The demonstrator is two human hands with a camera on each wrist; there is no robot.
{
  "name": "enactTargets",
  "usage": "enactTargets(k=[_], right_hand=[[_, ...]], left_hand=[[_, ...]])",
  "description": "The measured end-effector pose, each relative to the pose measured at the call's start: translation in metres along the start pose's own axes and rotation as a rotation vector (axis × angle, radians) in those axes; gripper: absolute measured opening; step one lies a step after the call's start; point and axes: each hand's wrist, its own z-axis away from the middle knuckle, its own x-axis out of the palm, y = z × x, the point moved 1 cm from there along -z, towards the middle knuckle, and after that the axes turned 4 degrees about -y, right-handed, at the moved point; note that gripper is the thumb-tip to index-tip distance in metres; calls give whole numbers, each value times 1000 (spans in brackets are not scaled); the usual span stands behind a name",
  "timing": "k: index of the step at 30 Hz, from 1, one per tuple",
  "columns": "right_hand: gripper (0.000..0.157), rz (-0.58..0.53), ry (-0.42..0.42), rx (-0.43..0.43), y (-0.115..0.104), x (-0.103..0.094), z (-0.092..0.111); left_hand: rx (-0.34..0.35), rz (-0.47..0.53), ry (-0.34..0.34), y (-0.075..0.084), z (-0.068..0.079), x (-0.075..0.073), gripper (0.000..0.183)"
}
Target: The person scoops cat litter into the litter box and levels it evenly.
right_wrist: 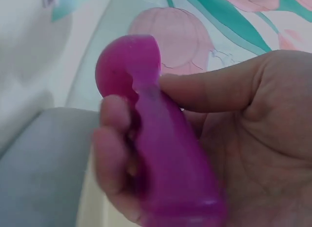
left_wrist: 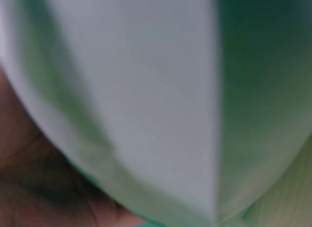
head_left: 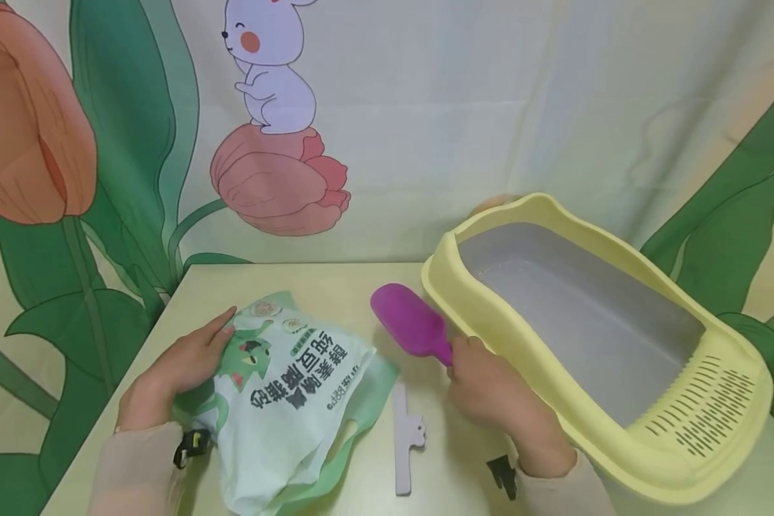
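Observation:
My right hand (head_left: 486,380) grips the handle of a purple scoop (head_left: 409,319), just left of the yellow and grey litter box. In the right wrist view, fingers and thumb wrap round the scoop handle (right_wrist: 173,154). A white and green bag of cat litter (head_left: 297,401) lies at the left of the table. My left hand (head_left: 196,355) rests against the bag's left side; its fingertips are partly hidden there. The left wrist view is filled by the blurred bag (left_wrist: 156,105), with the palm (left_wrist: 44,183) beside it.
The litter box (head_left: 474,308) takes up the right of the table, with a slotted ledge at its near end. A grey bag clip (head_left: 403,444) lies between bag and box. Behind the table (head_left: 335,279) hangs a curtain (head_left: 490,129) printed with tulips and a rabbit.

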Motion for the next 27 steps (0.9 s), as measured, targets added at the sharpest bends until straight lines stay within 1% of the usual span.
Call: enactTargets(k=[3,5,8,10,12,15,19,21,23,27], right_hand=[[25,-50,11,-20,-1,-9,7],[24,-69,31,-49,-1,-15,11],[17,-76,52,-86,-2,-25,20],[15,-72,62,-103,-2,-32,26],[13,-68,56,-113,-2,-38,34],[15,-36,49,-134,-1,-48,46],[17,9,36,-184,1,-57,61],[16,19,28,-207,2,-59,66],[16,22,10,-210,1,-61,70],[22,30,-40,-216,0,-61,75]], left_hand=[[4,-9,9,-2,-1,0,64],[6,-13,14,-2,-1,0,64],[6,-15,22,-3,-2,-1,63],[-1,-17,24,-3,-2,-1,63],[-5,-21,25,-2,-2,-1,63],[-11,-25,29,-1,-3,-3,62],[-23,-23,32,1,-2,-3,61],[-31,-19,30,1,-2,-3,61],[-33,-17,29,1,-2,-3,61],[-37,-17,28,0,-2,-2,62]])
